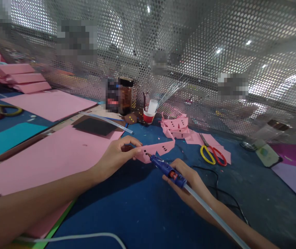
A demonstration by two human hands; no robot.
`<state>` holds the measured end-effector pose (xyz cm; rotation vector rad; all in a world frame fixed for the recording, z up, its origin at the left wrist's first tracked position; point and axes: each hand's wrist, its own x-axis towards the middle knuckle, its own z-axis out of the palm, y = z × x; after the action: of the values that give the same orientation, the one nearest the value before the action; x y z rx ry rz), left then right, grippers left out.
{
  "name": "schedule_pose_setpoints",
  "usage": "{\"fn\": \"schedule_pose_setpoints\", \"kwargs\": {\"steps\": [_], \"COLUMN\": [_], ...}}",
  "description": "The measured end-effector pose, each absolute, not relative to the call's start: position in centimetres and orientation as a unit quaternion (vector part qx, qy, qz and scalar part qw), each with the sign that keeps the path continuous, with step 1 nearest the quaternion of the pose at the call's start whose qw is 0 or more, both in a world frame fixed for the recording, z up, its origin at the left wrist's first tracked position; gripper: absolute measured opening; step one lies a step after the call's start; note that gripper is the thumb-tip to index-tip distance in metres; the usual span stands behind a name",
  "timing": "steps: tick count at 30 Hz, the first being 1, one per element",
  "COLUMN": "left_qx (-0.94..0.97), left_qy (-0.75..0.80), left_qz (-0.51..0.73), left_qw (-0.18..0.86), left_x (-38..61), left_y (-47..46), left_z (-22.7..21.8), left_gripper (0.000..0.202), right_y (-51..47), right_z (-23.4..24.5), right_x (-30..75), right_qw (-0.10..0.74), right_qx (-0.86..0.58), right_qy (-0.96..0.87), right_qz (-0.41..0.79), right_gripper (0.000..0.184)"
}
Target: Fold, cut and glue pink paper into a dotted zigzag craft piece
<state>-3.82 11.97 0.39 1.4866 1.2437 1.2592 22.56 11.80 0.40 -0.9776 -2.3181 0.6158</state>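
My left hand (pixel 119 154) pinches the end of a pink foam strip (pixel 158 148) with black dots, holding it on the blue table top (pixel 142 207). My right hand (pixel 189 181) is closed round a blue glue gun (pixel 167 168). A clear glue stick (pixel 215 216) runs out of the gun's back over my forearm. The gun's nozzle touches the pink strip near its lower edge. A black cord (pixel 215 180) trails from the gun to the right.
A large pink foam sheet (pixel 41 155) lies at the left, a pile of pink dotted pieces (pixel 176 124) behind, yellow-red scissors (pixel 212 154) at the right. A jar (pixel 125 95), a red cup (pixel 149 116) and a perforated metal screen (pixel 215 52) stand at the back.
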Motion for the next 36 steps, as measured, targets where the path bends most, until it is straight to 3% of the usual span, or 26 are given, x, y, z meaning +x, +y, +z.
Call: {"fn": "schedule_pose_setpoints", "kwargs": {"steps": [22,30,36], "left_qx": [0.583,0.588,0.579], "left_qy": [0.503,0.509,0.517], "left_qz": [0.498,0.494,0.506], "left_qw": [0.399,0.388,0.375], "left_x": [-3.8,-4.0,-4.4], "left_y": [11.9,12.0,12.5], "left_z": [0.4,0.5,0.1], "left_gripper": [0.021,0.021,0.021], "right_y": [13.0,12.0,11.3], "right_z": [-1.6,-0.3,0.2], "right_x": [23.3,22.6,22.2], "right_qw": [0.269,0.287,0.274], "right_qx": [-0.324,-0.35,-0.41], "right_qy": [-0.88,-0.858,-0.82], "right_qz": [0.22,0.242,0.291], "right_gripper": [0.014,0.005,0.016]}}
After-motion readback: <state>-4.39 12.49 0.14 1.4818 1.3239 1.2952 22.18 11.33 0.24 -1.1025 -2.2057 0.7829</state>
